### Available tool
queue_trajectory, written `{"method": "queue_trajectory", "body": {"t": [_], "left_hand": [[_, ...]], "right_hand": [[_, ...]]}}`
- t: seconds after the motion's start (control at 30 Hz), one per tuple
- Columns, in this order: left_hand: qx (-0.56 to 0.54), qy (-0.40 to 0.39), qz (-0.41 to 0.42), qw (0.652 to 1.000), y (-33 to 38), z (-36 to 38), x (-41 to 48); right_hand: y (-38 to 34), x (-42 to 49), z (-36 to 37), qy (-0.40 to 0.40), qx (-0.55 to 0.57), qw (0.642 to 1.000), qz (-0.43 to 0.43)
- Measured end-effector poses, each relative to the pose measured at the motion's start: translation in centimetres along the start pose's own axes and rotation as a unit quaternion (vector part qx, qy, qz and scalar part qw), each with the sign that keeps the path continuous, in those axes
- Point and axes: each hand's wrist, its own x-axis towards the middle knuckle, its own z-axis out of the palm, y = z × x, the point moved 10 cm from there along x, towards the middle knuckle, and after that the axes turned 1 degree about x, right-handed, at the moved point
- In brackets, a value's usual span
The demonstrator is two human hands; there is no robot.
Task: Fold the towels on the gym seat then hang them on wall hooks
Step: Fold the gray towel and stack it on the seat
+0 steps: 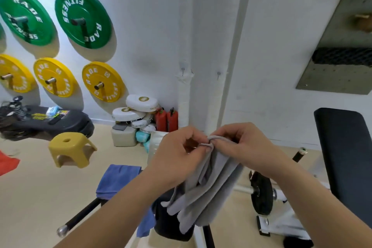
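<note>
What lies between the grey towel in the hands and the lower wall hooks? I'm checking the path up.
Only bare white wall, in the head view, between the grey towel and lower hooks.

Round green weight plates (83, 18) hang on wall pegs above smaller yellow weight plates (102, 81). A squat yellow plastic stool (70, 148) stands on the beige floor, with two red fire extinguishers (166, 120) against the wall beside stacked white cases (142, 102).

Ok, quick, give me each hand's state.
Left hand: closed, pinching the loop of the grey towel.
Right hand: closed, pinching the same towel's top edge.
</note>
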Motion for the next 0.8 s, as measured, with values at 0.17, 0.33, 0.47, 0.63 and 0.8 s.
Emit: {"method": "queue_trajectory", "body": {"t": [0.17,0.33,0.47,0.63,0.8], "left_hand": [[0.044,0.042,-0.003,0.998,0.0,-1.8,0.4],[0.036,0.103,-0.026,0.994,-0.6,-4.7,1.5],[0.028,0.137,-0.048,0.989,-2.0,-6.8,2.3],[0.070,0.107,-0.072,0.989,-3.9,-5.7,2.9],[0.095,0.124,-0.087,0.984,-5.9,-5.0,3.4]], "right_hand": [[1.9,0.3,0.6,-0.040,0.039,0.998,0.028],[8.2,-2.2,2.0,-0.152,0.016,0.982,0.114],[12.5,-4.1,-0.2,-0.117,0.032,0.978,0.169],[15.7,-5.6,-5.8,0.020,0.125,0.971,0.203],[18.0,-7.3,-8.2,0.083,0.171,0.954,0.232]]}}
